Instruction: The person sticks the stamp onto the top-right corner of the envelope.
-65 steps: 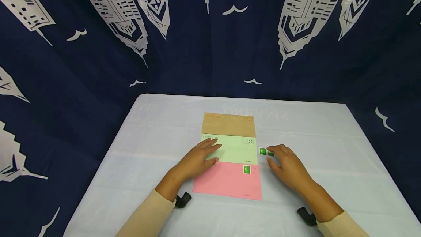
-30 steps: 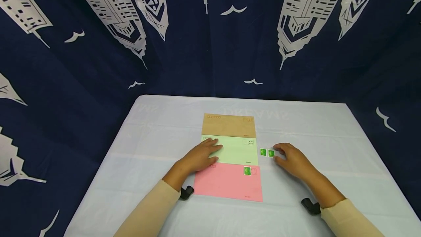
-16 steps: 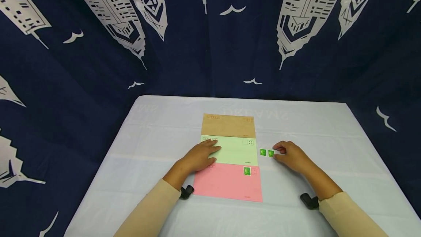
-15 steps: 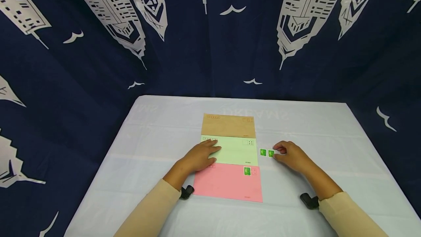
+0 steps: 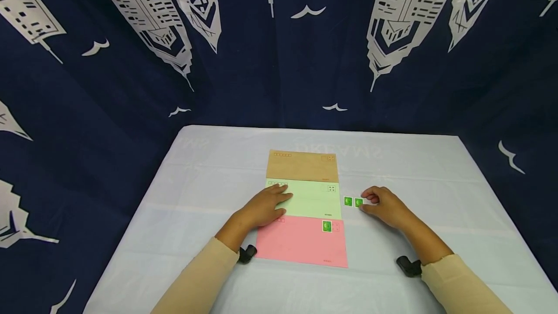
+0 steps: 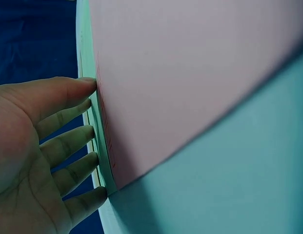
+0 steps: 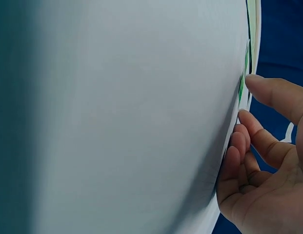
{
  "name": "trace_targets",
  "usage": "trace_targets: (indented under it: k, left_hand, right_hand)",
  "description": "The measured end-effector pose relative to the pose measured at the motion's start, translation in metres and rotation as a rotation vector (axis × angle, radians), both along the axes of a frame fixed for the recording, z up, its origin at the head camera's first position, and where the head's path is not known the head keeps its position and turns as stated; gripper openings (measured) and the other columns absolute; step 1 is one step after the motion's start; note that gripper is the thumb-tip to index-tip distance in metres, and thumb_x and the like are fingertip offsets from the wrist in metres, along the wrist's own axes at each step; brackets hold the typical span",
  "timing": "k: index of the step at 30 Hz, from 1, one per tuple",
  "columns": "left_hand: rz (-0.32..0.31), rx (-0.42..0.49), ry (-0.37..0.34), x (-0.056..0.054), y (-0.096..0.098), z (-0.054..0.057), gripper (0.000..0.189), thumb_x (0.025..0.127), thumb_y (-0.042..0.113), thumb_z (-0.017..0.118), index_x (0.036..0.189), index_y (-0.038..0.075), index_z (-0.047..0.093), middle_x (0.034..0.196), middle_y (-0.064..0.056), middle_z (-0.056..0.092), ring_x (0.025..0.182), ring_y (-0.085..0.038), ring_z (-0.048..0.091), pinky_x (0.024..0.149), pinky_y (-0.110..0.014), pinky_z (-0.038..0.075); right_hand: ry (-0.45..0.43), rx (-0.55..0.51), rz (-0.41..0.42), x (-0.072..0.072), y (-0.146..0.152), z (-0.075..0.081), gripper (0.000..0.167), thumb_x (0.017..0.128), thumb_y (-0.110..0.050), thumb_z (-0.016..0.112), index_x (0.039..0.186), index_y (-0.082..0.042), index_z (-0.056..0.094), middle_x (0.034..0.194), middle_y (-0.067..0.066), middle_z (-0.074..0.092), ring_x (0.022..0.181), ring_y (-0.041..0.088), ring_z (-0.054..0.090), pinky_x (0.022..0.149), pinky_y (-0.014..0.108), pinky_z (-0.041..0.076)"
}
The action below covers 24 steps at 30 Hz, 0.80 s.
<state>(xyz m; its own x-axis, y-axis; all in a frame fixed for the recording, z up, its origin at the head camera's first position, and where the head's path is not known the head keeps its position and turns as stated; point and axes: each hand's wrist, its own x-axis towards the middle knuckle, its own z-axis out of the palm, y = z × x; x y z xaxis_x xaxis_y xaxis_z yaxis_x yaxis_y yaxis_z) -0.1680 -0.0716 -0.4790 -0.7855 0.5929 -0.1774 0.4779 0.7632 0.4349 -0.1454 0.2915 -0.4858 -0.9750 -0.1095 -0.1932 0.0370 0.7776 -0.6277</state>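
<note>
My left hand (image 5: 261,207) rests with spread fingers on the left part of the green envelope (image 5: 311,202), its thumb by the top edge of the pink envelope (image 5: 301,243). A green stamp (image 5: 327,226) lies on the pink one's upper right. Beside the envelopes, two more green stamps lie on the cloth. My right hand (image 5: 388,210) has its thumb tip at the edge of the right stamp (image 5: 358,202); the left stamp (image 5: 348,201) lies just beyond. In the right wrist view the index fingertip (image 7: 244,113) stays apart from the thumb, the other fingers curled.
A brown envelope (image 5: 301,166) lies behind the green one, the three forming a column. White cloth (image 5: 209,168) covers the table. A dark blue curtain (image 5: 279,71) with white building prints hangs behind. Black wrist cameras (image 5: 409,266) sit at both cuffs.
My right hand first covered part of the right stamp, then drew back to the right and uncovered it. Its thumb has since moved slightly to the stamp's edge. The left hand stays in place.
</note>
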Motion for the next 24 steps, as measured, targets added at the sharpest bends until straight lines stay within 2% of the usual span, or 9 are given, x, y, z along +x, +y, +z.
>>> trace_targets:
  k: [8, 17, 24]
  left_hand:
    - [0.006, 0.016, -0.008, -0.0007, 0.0005, 0.0012, 0.052, 0.101, 0.024, 0.063, 0.150, 0.014, 0.051, 0.164, -0.006, 0.036, 0.156, -0.030, 0.026, 0.127, -0.049, 0.025]
    - [0.005, 0.010, -0.011, -0.0003, -0.0005, 0.0006, 0.052, 0.101, 0.024, 0.062, 0.150, 0.014, 0.050, 0.164, -0.007, 0.036, 0.156, -0.029, 0.026, 0.127, -0.049, 0.026]
    - [0.005, 0.003, -0.014, -0.0005, 0.0002, 0.0023, 0.052, 0.101, 0.024, 0.062, 0.151, 0.014, 0.050, 0.164, -0.006, 0.036, 0.156, -0.029, 0.026, 0.127, -0.048, 0.026]
  right_hand:
    - [-0.011, -0.019, 0.006, -0.0028, 0.0052, -0.0043, 0.037, 0.091, -0.022, 0.075, 0.120, -0.001, 0.063, 0.112, 0.014, 0.057, 0.102, 0.025, 0.054, 0.089, 0.038, 0.047]
    - [0.003, -0.031, 0.025, -0.0009, 0.0033, -0.0027, 0.032, 0.092, -0.018, 0.074, 0.117, -0.002, 0.063, 0.106, 0.012, 0.056, 0.098, 0.023, 0.051, 0.086, 0.035, 0.045]
    - [0.006, -0.036, 0.022, -0.0015, 0.0048, -0.0040, 0.030, 0.092, -0.016, 0.073, 0.115, -0.001, 0.063, 0.102, 0.009, 0.055, 0.095, 0.021, 0.050, 0.079, 0.026, 0.043]
